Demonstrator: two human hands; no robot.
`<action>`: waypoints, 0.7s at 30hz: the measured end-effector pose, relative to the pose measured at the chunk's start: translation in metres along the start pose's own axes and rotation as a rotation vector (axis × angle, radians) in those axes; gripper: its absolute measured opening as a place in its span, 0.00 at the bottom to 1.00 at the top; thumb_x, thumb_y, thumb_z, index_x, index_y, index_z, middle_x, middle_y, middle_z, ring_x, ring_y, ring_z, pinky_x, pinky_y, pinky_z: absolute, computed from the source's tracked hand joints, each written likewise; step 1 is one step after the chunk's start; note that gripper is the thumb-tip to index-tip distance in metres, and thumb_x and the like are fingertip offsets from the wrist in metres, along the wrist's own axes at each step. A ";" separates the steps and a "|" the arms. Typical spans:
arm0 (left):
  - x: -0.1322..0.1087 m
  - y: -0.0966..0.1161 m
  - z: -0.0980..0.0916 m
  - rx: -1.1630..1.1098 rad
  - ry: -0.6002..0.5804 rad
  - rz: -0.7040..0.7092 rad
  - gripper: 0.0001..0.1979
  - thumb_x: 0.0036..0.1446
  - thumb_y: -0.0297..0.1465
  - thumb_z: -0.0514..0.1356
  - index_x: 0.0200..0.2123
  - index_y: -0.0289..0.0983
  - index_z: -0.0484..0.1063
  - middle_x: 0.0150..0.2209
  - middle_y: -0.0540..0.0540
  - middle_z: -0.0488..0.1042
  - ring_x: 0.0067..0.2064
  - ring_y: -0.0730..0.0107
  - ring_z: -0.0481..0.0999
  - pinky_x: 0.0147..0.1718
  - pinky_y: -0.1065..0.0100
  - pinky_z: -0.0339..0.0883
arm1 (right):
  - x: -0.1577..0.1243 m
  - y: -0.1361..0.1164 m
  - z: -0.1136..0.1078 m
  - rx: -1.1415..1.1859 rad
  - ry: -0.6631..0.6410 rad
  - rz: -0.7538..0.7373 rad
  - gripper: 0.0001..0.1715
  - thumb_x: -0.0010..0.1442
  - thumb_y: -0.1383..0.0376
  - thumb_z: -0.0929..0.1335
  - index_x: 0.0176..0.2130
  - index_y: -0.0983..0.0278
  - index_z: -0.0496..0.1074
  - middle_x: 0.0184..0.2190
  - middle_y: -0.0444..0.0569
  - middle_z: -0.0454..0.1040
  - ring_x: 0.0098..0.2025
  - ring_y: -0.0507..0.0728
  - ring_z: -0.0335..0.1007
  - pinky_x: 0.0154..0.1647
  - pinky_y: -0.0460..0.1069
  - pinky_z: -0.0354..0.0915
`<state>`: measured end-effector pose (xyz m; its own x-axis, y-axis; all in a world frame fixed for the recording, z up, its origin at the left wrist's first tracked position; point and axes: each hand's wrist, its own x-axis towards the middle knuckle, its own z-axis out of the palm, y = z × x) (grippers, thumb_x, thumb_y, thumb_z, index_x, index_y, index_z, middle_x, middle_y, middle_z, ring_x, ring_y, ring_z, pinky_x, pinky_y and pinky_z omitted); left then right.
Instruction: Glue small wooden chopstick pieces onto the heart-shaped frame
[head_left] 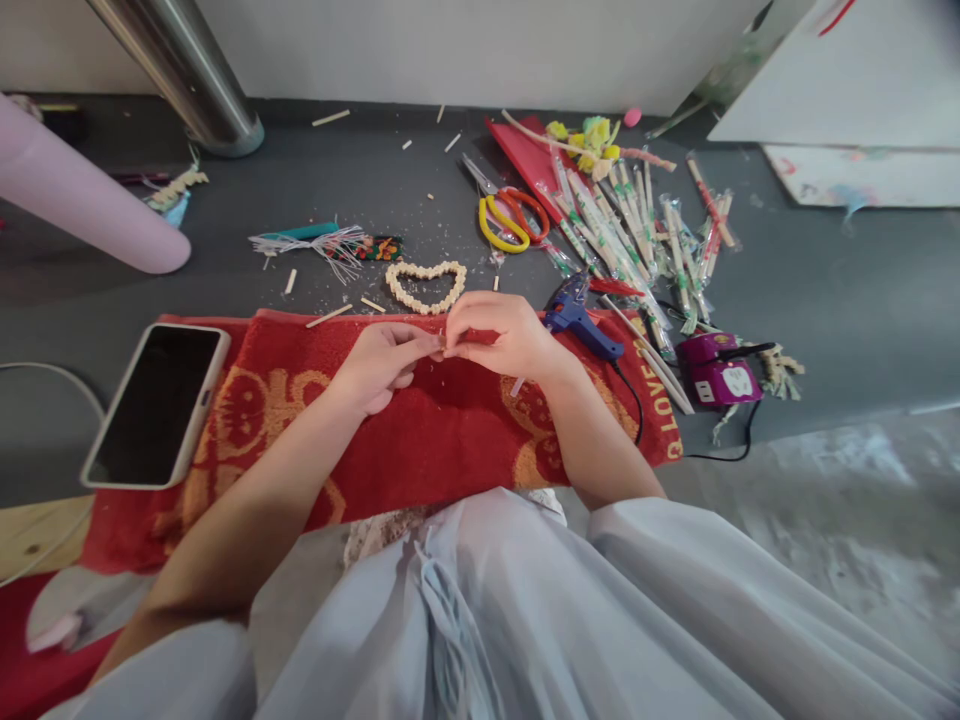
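Note:
Over the red towel (pixel 435 440), the fingertips of my left hand (pixel 382 365) and my right hand (pixel 499 335) meet in a pinch. Whatever they hold between them is too small to name. Just beyond my fingers lies a heart-shaped outline (pixel 394 290) made of short pale pieces. A blue glue gun (pixel 581 318) rests to the right of my right hand, its cord running down over the towel. Past the heart are scissors (pixel 514 215) with yellow and orange handles. Short cut sticks (pixel 328 316) lie at the towel's far edge.
Wrapped chopsticks (pixel 615 225) are heaped at the right, near a purple box (pixel 716 370) with a cord. A phone (pixel 157 405) lies on the left. White twist wires (pixel 345 248) sit behind the heart. A pink cylinder (pixel 82 195) and a metal post (pixel 187 70) stand at the back left.

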<state>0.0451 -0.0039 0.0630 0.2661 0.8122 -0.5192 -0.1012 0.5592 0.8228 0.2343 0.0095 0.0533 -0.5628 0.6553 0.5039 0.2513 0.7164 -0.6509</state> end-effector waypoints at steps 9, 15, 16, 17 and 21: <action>0.011 0.000 -0.007 -0.191 0.256 0.222 0.09 0.54 0.26 0.64 0.22 0.33 0.72 0.20 0.52 0.71 0.13 0.89 0.48 0.10 0.79 0.40 | 0.000 0.005 -0.009 -0.098 0.088 0.220 0.08 0.65 0.64 0.66 0.33 0.61 0.65 0.31 0.44 0.71 0.35 0.52 0.66 0.37 0.47 0.62; 0.016 -0.002 -0.011 -0.278 0.327 0.309 0.09 0.54 0.29 0.66 0.24 0.35 0.72 0.25 0.52 0.75 0.13 0.89 0.49 0.09 0.79 0.41 | -0.002 0.008 -0.008 -0.245 0.094 0.286 0.08 0.68 0.64 0.59 0.34 0.58 0.55 0.31 0.45 0.65 0.35 0.54 0.62 0.40 0.51 0.61; 0.016 -0.003 -0.010 -0.277 0.328 0.321 0.08 0.54 0.30 0.66 0.25 0.35 0.72 0.25 0.52 0.75 0.13 0.89 0.49 0.09 0.78 0.41 | -0.002 0.008 -0.008 -0.263 0.087 0.285 0.08 0.69 0.64 0.58 0.34 0.58 0.54 0.31 0.45 0.65 0.35 0.55 0.62 0.40 0.51 0.61; 0.017 -0.003 -0.010 -0.274 0.329 0.332 0.08 0.54 0.30 0.67 0.25 0.35 0.72 0.25 0.52 0.75 0.13 0.89 0.49 0.09 0.79 0.41 | -0.002 0.008 -0.008 -0.282 0.077 0.281 0.09 0.69 0.63 0.57 0.34 0.58 0.53 0.31 0.45 0.64 0.34 0.55 0.61 0.40 0.51 0.61; 0.018 -0.006 -0.007 -0.268 0.331 0.372 0.07 0.53 0.28 0.66 0.24 0.35 0.72 0.23 0.52 0.75 0.13 0.89 0.50 0.09 0.79 0.41 | -0.002 0.007 -0.009 -0.351 0.038 0.273 0.09 0.69 0.65 0.57 0.34 0.58 0.54 0.31 0.47 0.66 0.36 0.56 0.62 0.41 0.52 0.60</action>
<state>0.0437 0.0082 0.0471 -0.1446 0.9473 -0.2860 -0.3819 0.2132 0.8993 0.2442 0.0151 0.0528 -0.4104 0.8356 0.3651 0.6427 0.5491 -0.5343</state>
